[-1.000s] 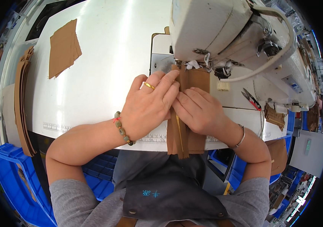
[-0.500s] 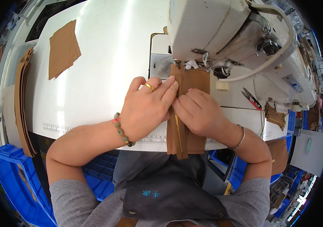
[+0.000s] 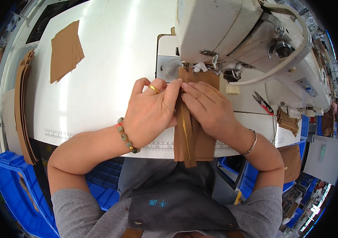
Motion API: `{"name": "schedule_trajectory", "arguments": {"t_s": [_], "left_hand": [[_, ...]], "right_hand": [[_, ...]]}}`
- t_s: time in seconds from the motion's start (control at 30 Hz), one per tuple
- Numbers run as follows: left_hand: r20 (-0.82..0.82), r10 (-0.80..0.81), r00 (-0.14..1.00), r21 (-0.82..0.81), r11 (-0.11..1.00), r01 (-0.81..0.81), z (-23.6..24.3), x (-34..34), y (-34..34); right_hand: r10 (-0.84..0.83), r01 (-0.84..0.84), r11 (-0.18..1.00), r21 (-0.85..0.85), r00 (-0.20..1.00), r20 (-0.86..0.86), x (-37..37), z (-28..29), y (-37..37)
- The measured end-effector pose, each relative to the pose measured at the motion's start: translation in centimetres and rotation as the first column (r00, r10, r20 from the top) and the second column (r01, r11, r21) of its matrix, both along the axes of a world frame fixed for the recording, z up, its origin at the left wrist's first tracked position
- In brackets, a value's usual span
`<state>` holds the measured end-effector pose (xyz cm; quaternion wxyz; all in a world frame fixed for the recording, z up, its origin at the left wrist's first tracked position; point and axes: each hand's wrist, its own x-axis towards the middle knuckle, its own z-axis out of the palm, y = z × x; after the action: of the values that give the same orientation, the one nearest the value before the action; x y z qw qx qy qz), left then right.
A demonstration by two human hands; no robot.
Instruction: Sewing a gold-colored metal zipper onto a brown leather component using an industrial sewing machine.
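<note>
A tan fabric piece (image 3: 205,142) lies under the white sewing machine head (image 3: 212,27), with a brown zipper (image 3: 186,139) with gold teeth running lengthwise on it toward me. My left hand (image 3: 149,111) has its fingers bent and pressed together, the tips gripping the zipper's upper part just in front of the presser foot (image 3: 185,66). My right hand (image 3: 206,111) is closed on the zipper from the right, its fingertips meeting the left ones. The exact pinch is partly hidden by the fingers.
Tan cut pieces (image 3: 66,51) lie at the left, beside a long folded fabric stack (image 3: 24,107). Red-handled snips (image 3: 266,107) and brown zipper scraps (image 3: 287,119) rest at the right. Blue bins (image 3: 22,186) stand below the table edge. Another person shows blurred at the far left.
My right hand has moved up along the zipper toward the presser foot, exposing more gold teeth below its fingers. My left hand has shifted slightly, its fingers more bent.
</note>
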<state>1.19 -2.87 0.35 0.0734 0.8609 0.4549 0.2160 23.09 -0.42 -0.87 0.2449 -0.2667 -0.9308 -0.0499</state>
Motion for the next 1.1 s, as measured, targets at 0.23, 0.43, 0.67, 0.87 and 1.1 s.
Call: {"name": "schedule_trajectory", "arguments": {"t_s": [0.23, 0.43, 0.67, 0.87, 1.1], "left_hand": [[-0.036, -0.020, 0.999, -0.003, 1.000, 0.020, 0.0, -0.2, 0.0], [-0.070, -0.034, 0.997, 0.229, 0.972, 0.050, -0.8, 0.1, 0.5], [-0.050, -0.035, 0.998, 0.330, 0.943, 0.050, -0.7, -0.4, 0.9], [-0.080, -0.094, 0.992, 0.416, 0.902, 0.118, -1.1, 0.3, 1.4], [-0.158, -0.041, 0.987, 0.295, 0.952, 0.086, -1.5, 0.4, 1.0]], "right_hand": [[0.048, -0.048, 0.998, 0.030, 0.999, -0.014, 0.3, 0.3, -0.1], [-0.099, 0.107, 0.978, -0.180, 0.994, 0.051, 1.8, 0.8, -0.6], [-0.093, 0.096, 0.986, -0.137, 0.995, 0.033, 1.8, 0.0, -0.8], [-0.104, 0.118, 0.982, -0.148, 0.989, 0.101, 1.6, 0.4, -0.9], [-0.124, 0.148, 0.968, -0.202, 0.984, 0.130, 1.7, 0.7, -1.1]]}}
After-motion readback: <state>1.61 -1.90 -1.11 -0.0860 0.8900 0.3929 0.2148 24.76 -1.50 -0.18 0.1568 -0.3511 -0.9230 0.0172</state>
